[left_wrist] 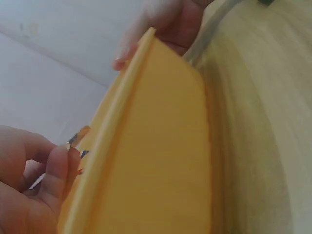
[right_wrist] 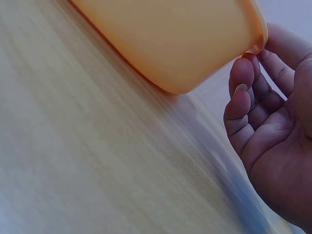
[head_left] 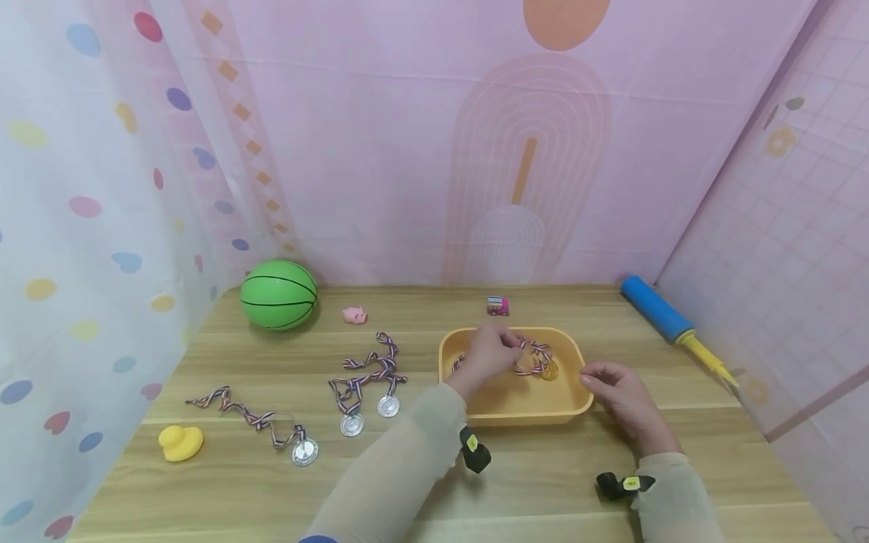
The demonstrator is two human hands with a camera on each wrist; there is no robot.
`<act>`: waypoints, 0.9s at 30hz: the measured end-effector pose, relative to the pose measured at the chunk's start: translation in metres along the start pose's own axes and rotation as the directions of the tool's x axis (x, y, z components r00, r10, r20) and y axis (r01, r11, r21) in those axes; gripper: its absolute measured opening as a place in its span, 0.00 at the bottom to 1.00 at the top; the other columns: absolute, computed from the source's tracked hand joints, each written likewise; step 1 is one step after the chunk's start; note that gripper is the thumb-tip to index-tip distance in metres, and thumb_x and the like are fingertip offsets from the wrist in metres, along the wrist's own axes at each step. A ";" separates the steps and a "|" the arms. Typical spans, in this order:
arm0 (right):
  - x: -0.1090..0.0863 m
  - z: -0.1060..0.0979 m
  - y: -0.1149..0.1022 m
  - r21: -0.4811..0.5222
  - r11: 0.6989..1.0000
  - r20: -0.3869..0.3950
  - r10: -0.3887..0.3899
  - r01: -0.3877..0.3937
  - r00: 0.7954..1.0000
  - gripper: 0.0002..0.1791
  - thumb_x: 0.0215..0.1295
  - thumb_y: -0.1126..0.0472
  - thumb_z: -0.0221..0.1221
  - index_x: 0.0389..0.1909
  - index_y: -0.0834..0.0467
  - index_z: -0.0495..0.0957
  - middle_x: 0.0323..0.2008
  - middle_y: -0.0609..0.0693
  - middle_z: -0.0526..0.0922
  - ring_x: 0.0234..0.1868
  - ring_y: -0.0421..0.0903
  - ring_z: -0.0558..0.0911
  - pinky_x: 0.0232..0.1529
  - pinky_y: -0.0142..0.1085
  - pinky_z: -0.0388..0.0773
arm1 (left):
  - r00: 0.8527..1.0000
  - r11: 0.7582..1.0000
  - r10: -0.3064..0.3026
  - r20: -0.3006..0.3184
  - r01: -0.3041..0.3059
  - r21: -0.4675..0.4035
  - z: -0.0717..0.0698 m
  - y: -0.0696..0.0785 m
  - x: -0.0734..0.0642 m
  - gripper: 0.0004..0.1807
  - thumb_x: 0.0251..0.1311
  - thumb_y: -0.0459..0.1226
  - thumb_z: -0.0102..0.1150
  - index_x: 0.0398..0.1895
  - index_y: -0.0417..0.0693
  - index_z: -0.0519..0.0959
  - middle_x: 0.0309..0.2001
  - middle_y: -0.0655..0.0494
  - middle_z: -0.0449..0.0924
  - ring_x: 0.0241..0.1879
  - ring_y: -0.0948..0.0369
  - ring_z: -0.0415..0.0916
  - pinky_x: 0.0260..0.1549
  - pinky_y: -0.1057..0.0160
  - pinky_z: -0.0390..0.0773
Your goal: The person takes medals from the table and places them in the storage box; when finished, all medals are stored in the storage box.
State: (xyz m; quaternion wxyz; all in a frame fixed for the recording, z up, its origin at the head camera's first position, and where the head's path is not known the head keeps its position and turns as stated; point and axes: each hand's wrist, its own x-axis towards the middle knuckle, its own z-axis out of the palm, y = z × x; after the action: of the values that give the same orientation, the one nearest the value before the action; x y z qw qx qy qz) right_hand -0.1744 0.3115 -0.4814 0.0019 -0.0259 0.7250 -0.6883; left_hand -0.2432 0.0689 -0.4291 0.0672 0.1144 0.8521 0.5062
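Note:
A yellow-orange plastic basin (head_left: 523,418) stands on the table, holding a gold medal (head_left: 550,370) on a striped ribbon (head_left: 541,351). Over the inside of the basin, my left hand (head_left: 486,353) pinches a bit of striped ribbon between thumb and fingers, seen also in the left wrist view (left_wrist: 80,135). More ribbon shows at the basin's left inside, partly covered by that hand. My right hand (head_left: 626,401) pinches the basin's right rim; the right wrist view shows its fingertips (right_wrist: 242,73) right under the rim, the other fingers loosely curled.
Left of the basin lie silver medals (head_left: 351,424) (head_left: 388,406) (head_left: 305,451) with tangled ribbons. A yellow duck (head_left: 181,443), green ball (head_left: 279,295) and pink pig (head_left: 354,315) are further left. Behind the basin sits a small toy vehicle (head_left: 498,305); a blue pump (head_left: 657,310) lies back right.

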 end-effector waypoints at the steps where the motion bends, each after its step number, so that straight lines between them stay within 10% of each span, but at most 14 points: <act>1: 0.000 0.000 0.000 -0.003 1.000 0.000 0.000 0.000 1.000 0.16 0.64 0.67 0.61 0.45 0.77 0.74 0.37 0.49 0.83 0.38 0.40 0.79 0.39 0.31 0.80 | 1.000 1.000 -0.012 0.021 0.012 0.013 0.003 -0.001 0.001 0.04 0.50 0.30 0.67 0.25 0.44 0.81 0.24 0.58 0.78 0.23 0.64 0.75 0.22 0.70 0.75; 9: 0.000 0.000 0.000 -0.029 1.000 -0.011 0.008 -0.008 1.000 0.16 0.63 0.66 0.62 0.44 0.76 0.75 0.36 0.47 0.83 0.37 0.40 0.80 0.38 0.31 0.80 | 0.984 0.999 -0.040 0.172 0.033 0.041 0.027 -0.004 0.008 0.05 0.46 0.29 0.70 0.22 0.43 0.82 0.18 0.58 0.78 0.17 0.65 0.75 0.19 0.71 0.74; 21: 0.002 -0.001 0.002 -0.039 0.999 0.000 0.019 -0.019 1.000 0.15 0.63 0.66 0.61 0.45 0.73 0.76 0.38 0.49 0.83 0.39 0.41 0.81 0.40 0.33 0.81 | 0.977 0.987 -0.126 0.175 0.104 0.126 0.045 0.002 0.008 0.07 0.43 0.32 0.73 0.20 0.45 0.81 0.18 0.59 0.77 0.19 0.64 0.72 0.20 0.70 0.71; 27: 0.001 -0.001 0.001 -0.037 0.999 -0.015 0.016 -0.017 1.000 0.16 0.63 0.65 0.62 0.44 0.75 0.75 0.37 0.48 0.83 0.38 0.40 0.80 0.39 0.32 0.80 | 0.982 0.970 -0.083 0.169 0.041 0.240 0.048 -0.002 0.008 0.08 0.40 0.33 0.75 0.18 0.47 0.82 0.21 0.62 0.76 0.22 0.65 0.69 0.22 0.71 0.68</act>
State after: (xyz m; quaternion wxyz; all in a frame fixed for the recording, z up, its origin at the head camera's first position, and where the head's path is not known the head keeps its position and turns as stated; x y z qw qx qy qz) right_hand -0.1759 0.3129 -0.4826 0.0019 -0.0150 0.7377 -0.6750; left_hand -0.2405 0.1106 -0.4541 0.1449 0.1394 0.8999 0.3871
